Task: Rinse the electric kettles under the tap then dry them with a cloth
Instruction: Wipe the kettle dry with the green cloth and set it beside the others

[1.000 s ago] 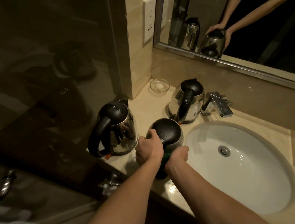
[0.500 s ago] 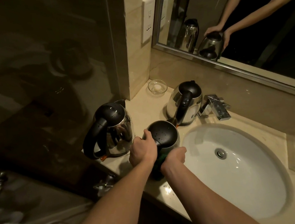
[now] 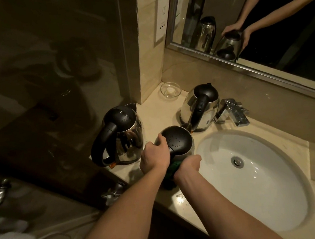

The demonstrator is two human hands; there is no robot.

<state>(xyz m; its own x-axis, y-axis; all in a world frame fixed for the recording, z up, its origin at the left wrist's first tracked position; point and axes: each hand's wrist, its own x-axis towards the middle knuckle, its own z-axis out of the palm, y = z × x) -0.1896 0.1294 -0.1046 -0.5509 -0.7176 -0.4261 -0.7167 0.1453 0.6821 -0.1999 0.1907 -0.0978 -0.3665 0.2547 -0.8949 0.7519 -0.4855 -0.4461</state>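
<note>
Looking down through the head camera, I see the held kettle (image 3: 179, 142) standing on the counter (image 3: 158, 115) at the left rim of the white basin (image 3: 263, 195), its black lid beaded with drops and its spout pointing away from me. My left hand (image 3: 154, 156) grips it at the near left of the lid, the fingers curled over the top where the handle meets the body. My right hand (image 3: 187, 165) is lower, on the kettle's near right side, holding a green cloth (image 3: 173, 166) against the steel. I see only the back of that hand directly, but the mirror (image 3: 204, 55) shows its fingers bent round the kettle's body. Part of the cloth hangs dark below my wrists. A second kettle (image 3: 123, 137) stands upright just to the left, close to the held one but apart from it, its big black handle turned towards me. A third kettle (image 3: 200, 106) stands behind, near the wall, with its handle facing the held kettle's spout. I cannot tell whether the two touch. The chrome tap (image 3: 232, 110) sits just right of that third kettle, at the back of the basin, and I see no water running from it. The drain (image 3: 236, 161) is plain in the basin's middle. A small glass dish (image 3: 170, 90) rests in the back corner of the counter, below a wall socket (image 3: 162, 20).
</note>
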